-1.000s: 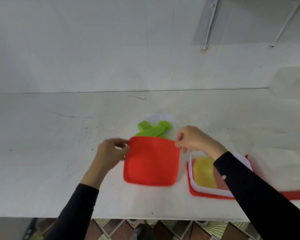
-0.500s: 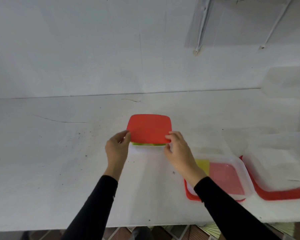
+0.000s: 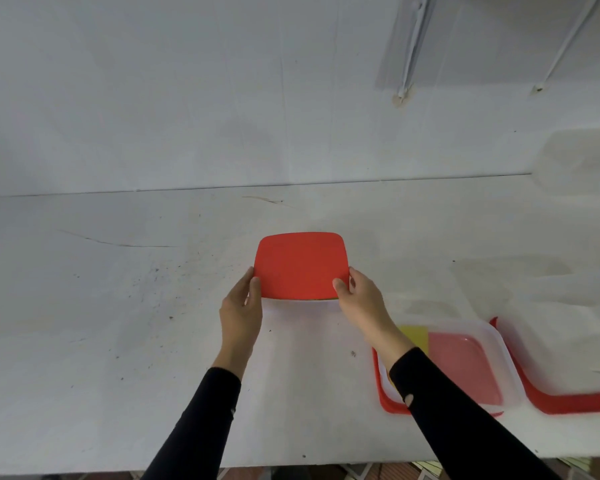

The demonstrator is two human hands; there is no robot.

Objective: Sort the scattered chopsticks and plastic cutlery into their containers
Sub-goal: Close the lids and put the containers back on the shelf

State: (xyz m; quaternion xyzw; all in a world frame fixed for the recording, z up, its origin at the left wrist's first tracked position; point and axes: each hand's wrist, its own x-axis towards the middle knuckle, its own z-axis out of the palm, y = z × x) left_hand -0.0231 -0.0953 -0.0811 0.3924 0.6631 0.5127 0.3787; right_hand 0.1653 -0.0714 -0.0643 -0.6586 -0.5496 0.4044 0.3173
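Where everything sits on the counter point(image 3: 118, 323) right now

The lid point(image 3: 302, 263) is on top of a tub point(image 3: 300, 304) mid-counter, with the left hand point(image 3: 241, 313) pinching its near-left corner and the right hand point(image 3: 360, 301) its near-right one. Off to the right, closer to the front edge, an open tub point(image 3: 499, 362) rests on a second lid point(image 3: 383, 401). Just beside it, further right, is another tub point(image 3: 568, 341).

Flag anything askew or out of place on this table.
The red lid, pinched by the left hand and right hand, looks not fully seated: a green sliver shows under its near edge. Otherwise only dark specks mark the table.
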